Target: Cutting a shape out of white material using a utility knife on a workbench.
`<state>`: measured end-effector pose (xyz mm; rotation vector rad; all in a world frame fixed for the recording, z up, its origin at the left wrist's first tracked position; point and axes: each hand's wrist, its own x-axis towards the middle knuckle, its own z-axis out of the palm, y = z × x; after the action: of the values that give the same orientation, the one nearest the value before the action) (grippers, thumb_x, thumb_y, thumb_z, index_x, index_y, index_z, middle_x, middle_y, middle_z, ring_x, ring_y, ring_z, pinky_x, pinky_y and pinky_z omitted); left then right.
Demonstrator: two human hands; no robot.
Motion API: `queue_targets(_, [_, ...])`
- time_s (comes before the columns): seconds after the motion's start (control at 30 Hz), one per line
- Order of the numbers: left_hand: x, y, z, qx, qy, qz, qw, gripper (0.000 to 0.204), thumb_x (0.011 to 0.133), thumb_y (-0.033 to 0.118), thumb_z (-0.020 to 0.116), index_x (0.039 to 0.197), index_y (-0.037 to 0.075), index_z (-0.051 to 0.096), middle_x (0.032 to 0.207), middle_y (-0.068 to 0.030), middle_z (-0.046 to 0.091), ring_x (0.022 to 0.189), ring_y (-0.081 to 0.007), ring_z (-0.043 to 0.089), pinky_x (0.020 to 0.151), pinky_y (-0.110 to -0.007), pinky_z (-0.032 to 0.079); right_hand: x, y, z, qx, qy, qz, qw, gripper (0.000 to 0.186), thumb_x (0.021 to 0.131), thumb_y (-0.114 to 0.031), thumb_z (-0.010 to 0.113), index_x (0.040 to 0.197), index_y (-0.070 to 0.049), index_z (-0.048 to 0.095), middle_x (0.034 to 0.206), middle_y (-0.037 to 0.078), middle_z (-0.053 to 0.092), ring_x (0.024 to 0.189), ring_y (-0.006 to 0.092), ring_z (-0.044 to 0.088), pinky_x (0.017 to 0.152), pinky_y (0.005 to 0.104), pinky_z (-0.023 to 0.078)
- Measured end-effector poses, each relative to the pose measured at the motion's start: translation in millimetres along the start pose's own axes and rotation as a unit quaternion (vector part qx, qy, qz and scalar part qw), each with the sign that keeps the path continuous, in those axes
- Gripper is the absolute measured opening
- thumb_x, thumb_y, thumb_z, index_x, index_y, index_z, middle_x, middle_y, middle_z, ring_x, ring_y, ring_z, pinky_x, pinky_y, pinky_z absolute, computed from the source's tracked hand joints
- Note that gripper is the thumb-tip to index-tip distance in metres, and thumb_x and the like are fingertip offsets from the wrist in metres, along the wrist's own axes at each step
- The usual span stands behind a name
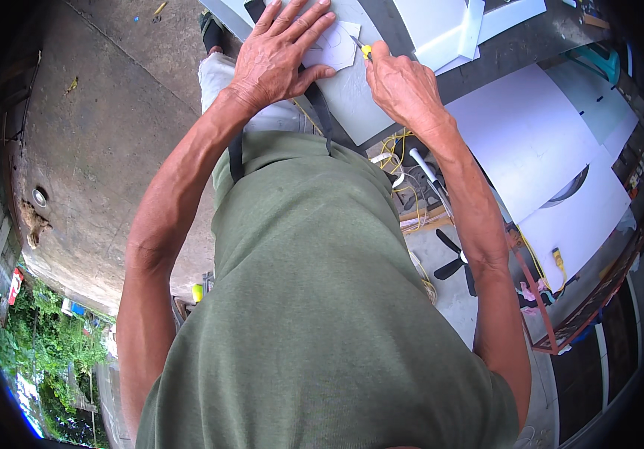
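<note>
Head camera looks down over the person's green shirt (322,314) to a work surface at the top of the picture. On this surface lies a pale grey sheet (352,97), and on it, near the top, rests a small white cut-out piece (337,46) with angled edges and a thin curved line drawn on it. The left hand (281,52) lies flat with the fingers spread wide; it presses on the grey sheet and its fingertips cover part of the white cut-out piece, holding it down. The right hand (400,82) is closed around a small knife with a yellow handle (365,50); only the yellow tip and the short blade come out of the fist. The blade points to the left and touches the white cut-out piece at its right edge, just beside the fingers of the left hand. Both forearms come from the lower part of the picture and meet at the sheet. To the right of the hands, larger white boards (554,172) lie on a dark table (516,49), one of them with a curved slot cut in it. Below the table edge, between the arms, yellow wires (397,150) hang. To the left is a bare concrete floor (105,142).
</note>
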<state>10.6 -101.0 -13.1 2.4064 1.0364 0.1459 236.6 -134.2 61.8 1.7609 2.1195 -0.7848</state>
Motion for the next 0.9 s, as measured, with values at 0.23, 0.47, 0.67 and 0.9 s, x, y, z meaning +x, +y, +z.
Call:
queue_targets(0.23, [0.2, -0.3, 1.4, 0.001, 0.0, 0.0, 1.0, 0.085, 0.093, 0.059, 0.061, 0.155, 0.004, 0.042, 0.167, -0.0128, 0.033, 0.158, -0.0348, 0.017, 0.129, -0.053, 0.011, -3.3, -0.8, 1.5, 0.004, -0.006, 0.008, 1.0, 0.024, 0.101, -0.023, 0.054, 0.098, 0.001, 0.053, 0.071, 0.026, 0.069, 0.072, 0.0427, 0.073, 0.066, 0.0526, 0.057])
queue_targets(0.47, [-0.2, -0.9, 1.4, -0.002, 0.002, 0.0, 1.0, 0.086, 0.093, 0.058, 0.062, 0.156, 0.004, 0.04, 0.167, -0.0128, 0.032, 0.158, -0.0349, 0.018, 0.129, -0.053, 0.011, -3.5, -5.1, 0.6, 0.011, -0.019, 0.03, 0.999, 0.025, 0.101, -0.022, 0.054, 0.097, 0.002, 0.053, 0.071, 0.026, 0.069, 0.072, 0.044, 0.073, 0.067, 0.0542, 0.057])
queue_targets(0.67, [-0.4, -1.7, 3.2, -0.016, 0.015, 0.003, 1.0, 0.084, 0.093, 0.056, 0.063, 0.155, 0.004, 0.042, 0.166, -0.0133, 0.033, 0.158, -0.0356, 0.018, 0.129, -0.054, 0.012, -6.4, -9.5, 0.4, 0.032, -0.027, 0.047, 0.998, 0.025, 0.101, -0.021, 0.054, 0.096, 0.003, 0.053, 0.073, 0.027, 0.069, 0.074, 0.046, 0.072, 0.068, 0.0556, 0.057])
queue_targets(0.9, [0.6, 1.2, -0.2, -0.011, 0.022, 0.001, 1.0, 0.085, 0.091, 0.055, 0.066, 0.154, 0.004, 0.043, 0.166, -0.0141, 0.035, 0.157, -0.036, 0.02, 0.128, -0.054, 0.014, -10.1, -10.8, 6.8, 0.066, -0.011, 0.049, 0.997, 0.028, 0.104, -0.025, 0.052, 0.097, 0.003, 0.049, 0.073, 0.031, 0.067, 0.076, 0.0509, 0.069, 0.07, 0.0582, 0.055])
